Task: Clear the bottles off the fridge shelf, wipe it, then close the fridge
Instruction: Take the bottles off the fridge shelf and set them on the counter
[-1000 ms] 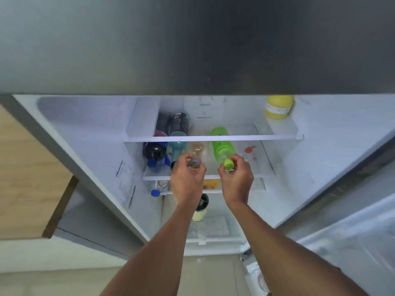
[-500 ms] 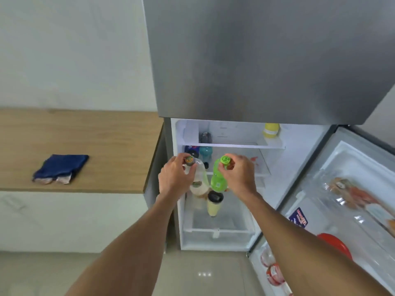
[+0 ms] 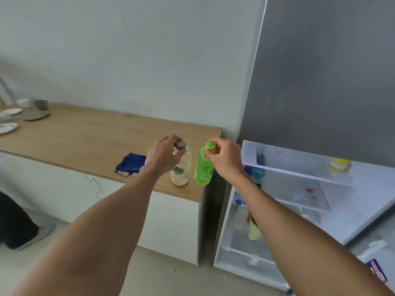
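Observation:
My left hand (image 3: 162, 157) grips the neck of a clear, nearly empty bottle (image 3: 181, 169) with a grey cap. My right hand (image 3: 226, 159) holds a green bottle (image 3: 203, 167) by its green cap. Both bottles hang upright over the right end of the wooden counter (image 3: 85, 144). A blue cloth (image 3: 130, 165) lies on the counter just left of my left hand. The open fridge (image 3: 299, 189) is at the right; its glass shelf (image 3: 307, 197) shows a red stain, and a teal bottle (image 3: 257, 173) and a dark bottle remain at its left, partly hidden by my right arm.
A yellow jar (image 3: 339, 165) sits on the upper fridge shelf. A pale bottle with a dark cap (image 3: 253, 229) stands lower in the fridge. Plates and a cup (image 3: 32, 112) sit at the counter's far left. The fridge door (image 3: 376, 268) stands open at the lower right.
Both hands pulled the clear and green bottles out of the fridge shelf and carried them left over the counter. My view swung left from the fridge interior toward the counter.

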Demonstrator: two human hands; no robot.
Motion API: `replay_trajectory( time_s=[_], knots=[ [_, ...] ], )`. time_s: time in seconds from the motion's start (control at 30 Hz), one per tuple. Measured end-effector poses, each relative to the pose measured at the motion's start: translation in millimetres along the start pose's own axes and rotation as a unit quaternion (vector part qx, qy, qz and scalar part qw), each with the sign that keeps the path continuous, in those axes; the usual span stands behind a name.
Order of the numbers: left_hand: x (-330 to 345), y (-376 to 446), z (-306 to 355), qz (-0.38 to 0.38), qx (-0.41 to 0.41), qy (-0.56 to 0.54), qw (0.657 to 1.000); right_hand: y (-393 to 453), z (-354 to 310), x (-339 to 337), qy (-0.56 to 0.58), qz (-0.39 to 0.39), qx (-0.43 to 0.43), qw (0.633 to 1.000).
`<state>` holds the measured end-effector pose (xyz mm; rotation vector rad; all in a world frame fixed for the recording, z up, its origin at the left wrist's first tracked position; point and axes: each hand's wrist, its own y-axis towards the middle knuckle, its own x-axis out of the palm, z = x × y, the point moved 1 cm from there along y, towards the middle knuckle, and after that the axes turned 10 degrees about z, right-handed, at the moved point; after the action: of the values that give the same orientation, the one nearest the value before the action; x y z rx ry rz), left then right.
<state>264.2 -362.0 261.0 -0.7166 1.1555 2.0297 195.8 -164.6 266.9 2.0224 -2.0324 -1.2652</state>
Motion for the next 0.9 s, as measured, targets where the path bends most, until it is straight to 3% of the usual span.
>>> replay_trajectory(
  time_s=[0.3,0.5,0.77,0.9],
  knots=[
    [46.6,89.8,-77.1,-0.01,-0.037,-0.004,0.999,77.7,13.4,109.6,0.014,-0.065,0.038,0.997],
    [65.6,129.1,-96.0,-0.018,-0.034,-0.023,0.999,111.9,22.6,147.8,-0.001,-0.094,0.047,0.994],
    [59.5,120.2,-99.8,-0.022,-0.06,-0.054,0.996,106.1,31.2,149.1,-0.023,-0.121,0.111,0.986],
    [44.6,78.1,-80.1,0.033,-0.066,-0.065,0.995,65.8,31.8,114.0,-0.017,-0.136,0.128,0.982]
  ],
)
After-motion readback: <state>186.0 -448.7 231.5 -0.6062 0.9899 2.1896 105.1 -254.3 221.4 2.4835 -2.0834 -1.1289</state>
